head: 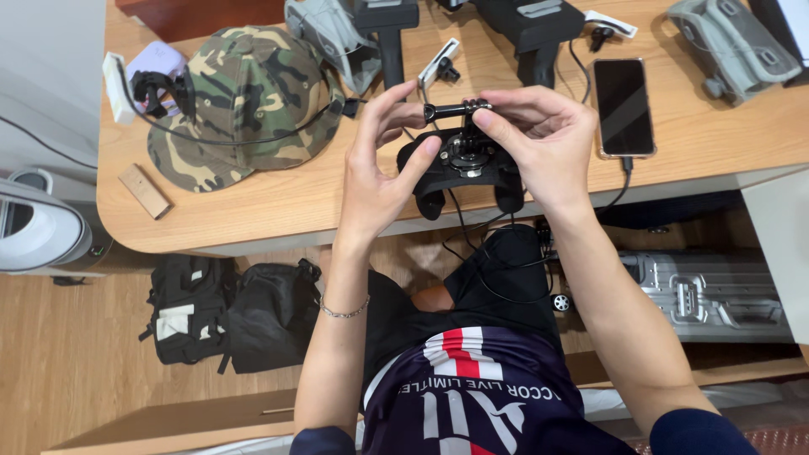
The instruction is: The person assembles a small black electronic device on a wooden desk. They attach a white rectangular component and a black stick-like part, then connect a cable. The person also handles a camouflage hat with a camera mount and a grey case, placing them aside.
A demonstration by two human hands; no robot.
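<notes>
Wooden desk (253,211) edge: I see both hands gripping black mount (462,168). Bolt's long axis runs 9-to-3; right hand (539,139) pinches knob end, left hand (379,160) steadies at 9.

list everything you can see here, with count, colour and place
black mount: 1, black, held over desk edge, cable hanging
thumbscrew bolt: 1, black, atop the mount
camouflage hat: 1, green-brown, desk left
phone: 1, black, desk right, cable plugged in
wooden block: 1, tan, desk left edge
grey pouches: 2, grey, desk back
desk: 1, light wood
black bags: 2, floor left
metal case: 1, silver, under desk right
left hand: on the mount
right hand: on the bolt
</notes>
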